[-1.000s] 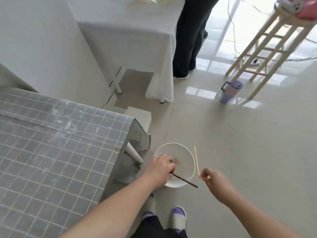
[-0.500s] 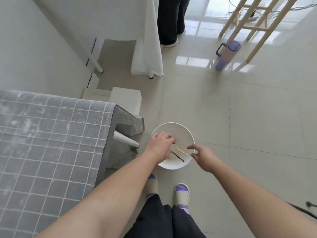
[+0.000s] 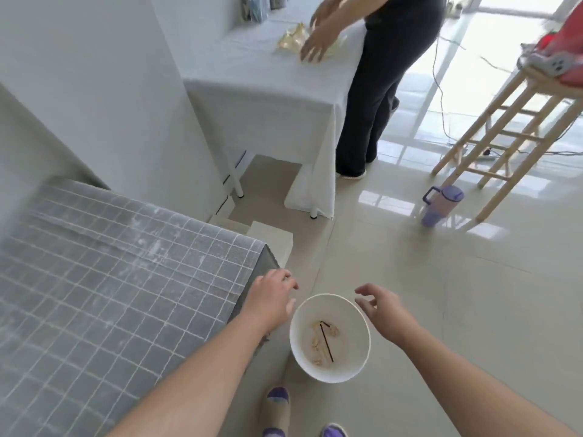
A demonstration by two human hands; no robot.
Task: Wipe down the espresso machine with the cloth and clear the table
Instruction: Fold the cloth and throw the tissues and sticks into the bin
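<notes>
- From where I stand, this looks like the clearing-away half of the job. The person is bent over a white bin (image 3: 328,295) on the floor, with a thin dark stick (image 3: 326,342) and some pale crumpled scraps (image 3: 315,340) lying at its bottom.
- The left hand (image 3: 271,298) hovers just left of the bin's rim, fingers loosely spread and nothing in them. The right hand (image 3: 383,310) hangs just right of the rim, fingers slack and apart, also empty. Neither touches the bin.
- The table (image 3: 110,279) to be cleared, under a grey checked cover, stands just left of the bin, its corner close to the left hand.
- With both hands free, I'd judge the next move is to turn back to that table for whatever is left on it, or to fetch the cloth and machine. That means straightening up and turning away from the bin.
- The espresso machine and the cloth are nowhere in view, so I can't say how far the wiping has got.
- Only part of the tabletop shows, and the rest is cut off to the left of the bin.
- What the scraps are I can't make out.
- Well beyond the bin, a second person (image 3: 385,74) leans over a white-draped table (image 3: 268,74), cut off at the top edge and blurred at the hands.
- A purple tumbler (image 3: 441,205) sits on the floor far right of the bin.
</notes>
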